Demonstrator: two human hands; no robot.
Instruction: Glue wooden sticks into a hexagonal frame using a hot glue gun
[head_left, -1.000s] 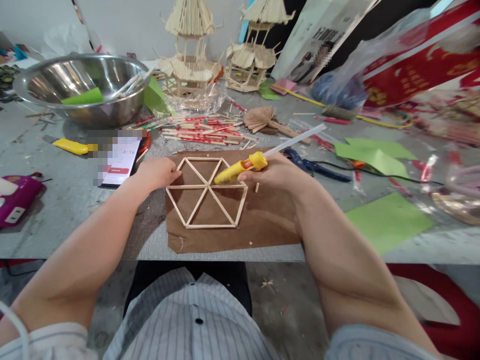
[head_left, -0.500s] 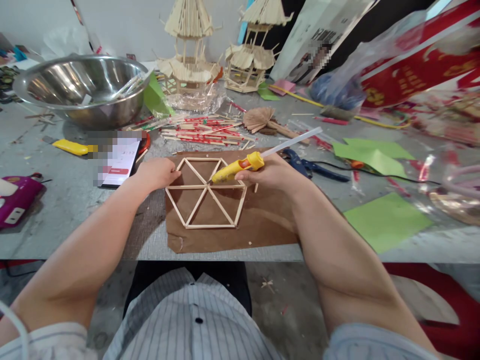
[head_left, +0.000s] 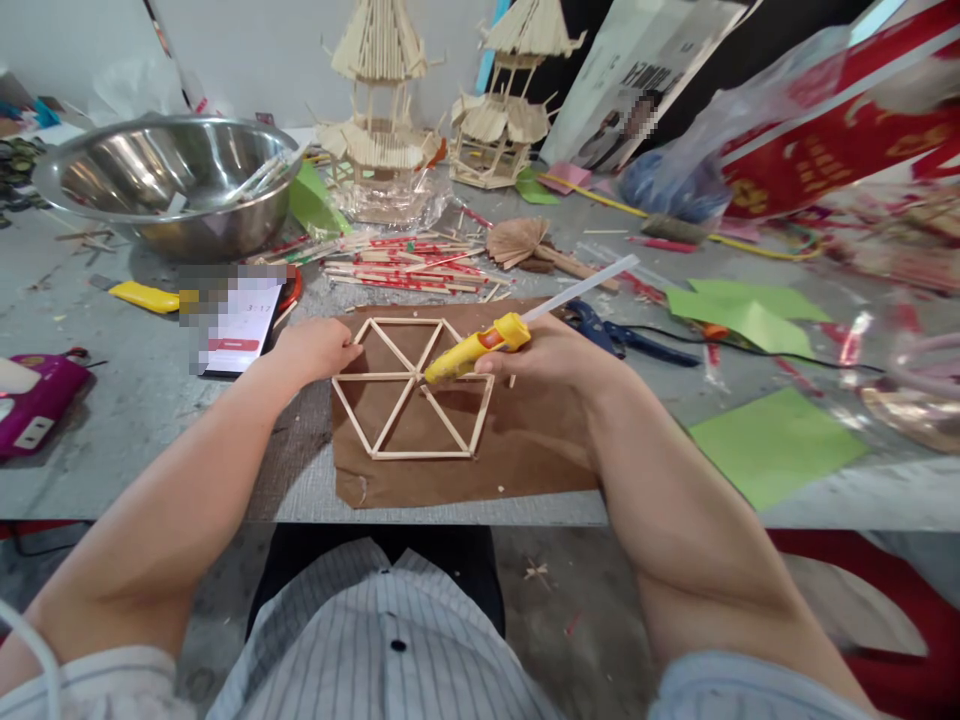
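Note:
A hexagonal stick frame (head_left: 395, 412) with spokes meeting in the middle lies flat on a brown board (head_left: 540, 440). My left hand (head_left: 316, 352) is closed at its upper left edge, fingertips pinching the stick there. In my right hand (head_left: 551, 352) is a yellow hot glue gun (head_left: 480, 345), with a translucent glue stick (head_left: 585, 287) jutting from its back. The nozzle points down-left, just right of the spokes' meeting point. Part of the frame's right side is hidden behind the gun and my right hand.
Red-and-white sticks (head_left: 405, 262) lie in a pile beyond the board. A steel bowl (head_left: 217, 235), a phone (head_left: 244, 325) and a yellow cutter (head_left: 146, 296) are on the left. Blue pliers (head_left: 600, 325) and green paper (head_left: 780, 445) lie right. Stick pagoda models (head_left: 379, 150) stand behind.
The glue gun's nozzle has shifted slightly right and down from the frame's centre, with my right hand tilting a little. My left hand stays at the frame's edge.

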